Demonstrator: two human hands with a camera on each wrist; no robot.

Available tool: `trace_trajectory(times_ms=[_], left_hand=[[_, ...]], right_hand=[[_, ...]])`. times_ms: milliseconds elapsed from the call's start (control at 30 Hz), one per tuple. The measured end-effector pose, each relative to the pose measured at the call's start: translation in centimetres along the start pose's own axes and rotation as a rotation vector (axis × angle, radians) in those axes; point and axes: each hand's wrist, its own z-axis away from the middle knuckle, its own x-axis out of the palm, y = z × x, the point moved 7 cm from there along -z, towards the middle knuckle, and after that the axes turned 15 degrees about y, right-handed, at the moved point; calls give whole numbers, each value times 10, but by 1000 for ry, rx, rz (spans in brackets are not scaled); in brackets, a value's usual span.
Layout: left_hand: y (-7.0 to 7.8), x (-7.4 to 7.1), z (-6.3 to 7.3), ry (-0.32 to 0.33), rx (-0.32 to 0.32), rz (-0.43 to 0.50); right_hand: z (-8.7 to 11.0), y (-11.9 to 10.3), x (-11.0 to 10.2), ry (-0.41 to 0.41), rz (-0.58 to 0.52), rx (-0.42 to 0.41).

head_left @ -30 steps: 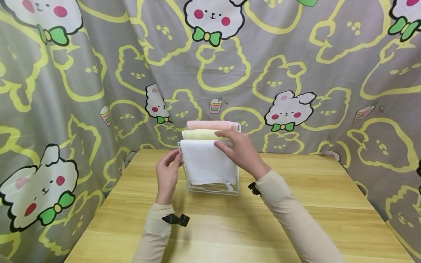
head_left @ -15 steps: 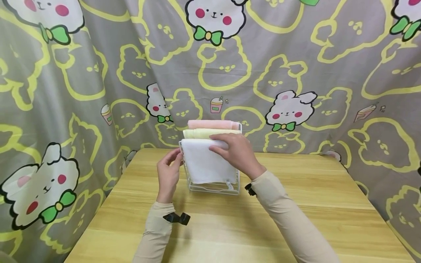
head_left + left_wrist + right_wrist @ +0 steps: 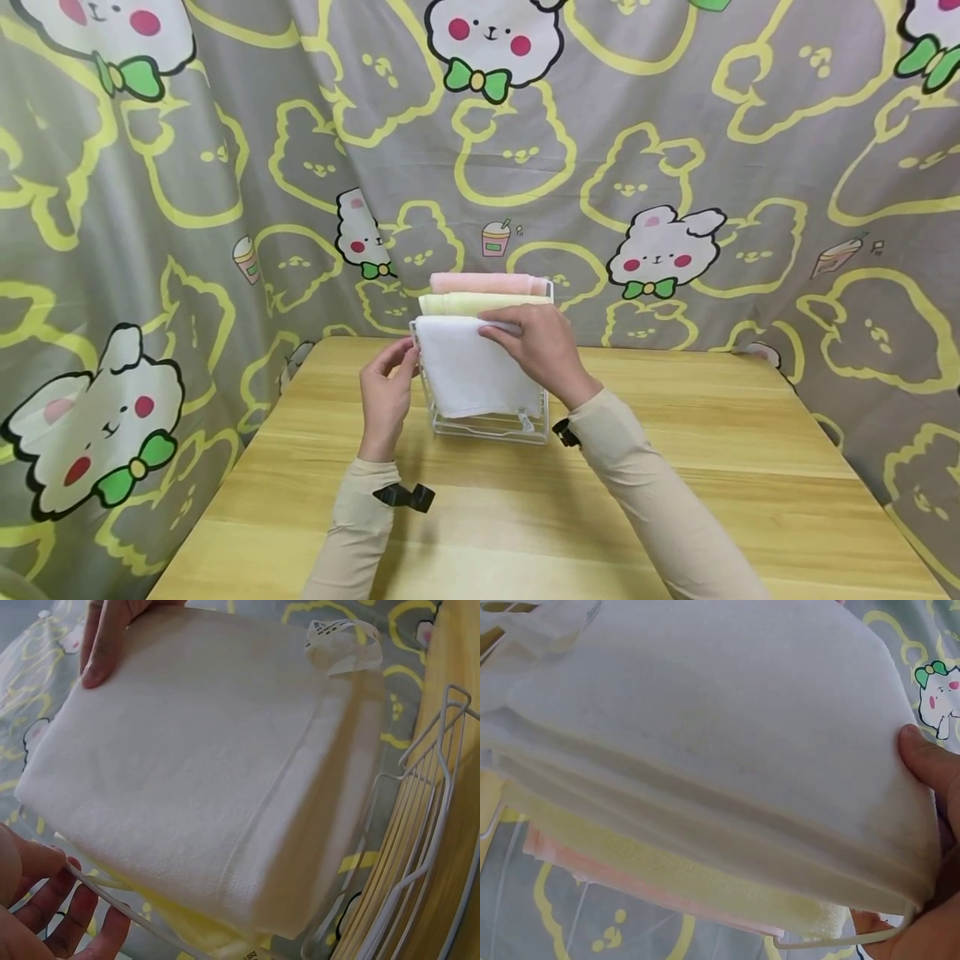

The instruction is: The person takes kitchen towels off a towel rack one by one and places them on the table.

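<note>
A white wire rack (image 3: 491,435) stands on the table and holds three folded towels upright, one behind another. The white towel (image 3: 472,375) is in front, a pale yellow towel (image 3: 457,305) in the middle and a pink towel (image 3: 480,283) at the back. My right hand (image 3: 546,346) pinches the white towel's top edge, thumb in front and fingers behind. At the rack's left side, my left hand (image 3: 385,400) pinches the wire frame; in the left wrist view its fingers (image 3: 86,904) curl at the wire (image 3: 120,906). A small tag (image 3: 343,646) hangs from the white towel's lower corner.
The rack stands toward the back of a light wooden table (image 3: 480,517). A grey patterned curtain (image 3: 300,158) rises behind the table and along its sides. Black wrist straps (image 3: 405,497) sit on both sleeves.
My right hand has slid a little to the left along the white towel's top edge, then stayed there. The left hand keeps its grip on the rack.
</note>
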Motion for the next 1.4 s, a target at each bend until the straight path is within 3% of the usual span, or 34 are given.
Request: trace_trajectory(times_ms=[600, 933, 1100, 1267, 1400], left_hand=[[-2, 2, -3, 5, 27, -7], [-6, 10, -6, 16, 15, 20], [-10, 13, -8, 16, 20, -19], [4, 12, -1, 14, 35, -42], [-4, 11, -3, 14, 33, -19]], right_hand=[[-5, 4, -3, 44, -128, 70], [-9, 12, -2, 60, -132, 65], [-11, 18, 0, 64, -127, 70], [-11, 20, 3, 50, -121, 86], [-11, 20, 4, 40, -124, 105]])
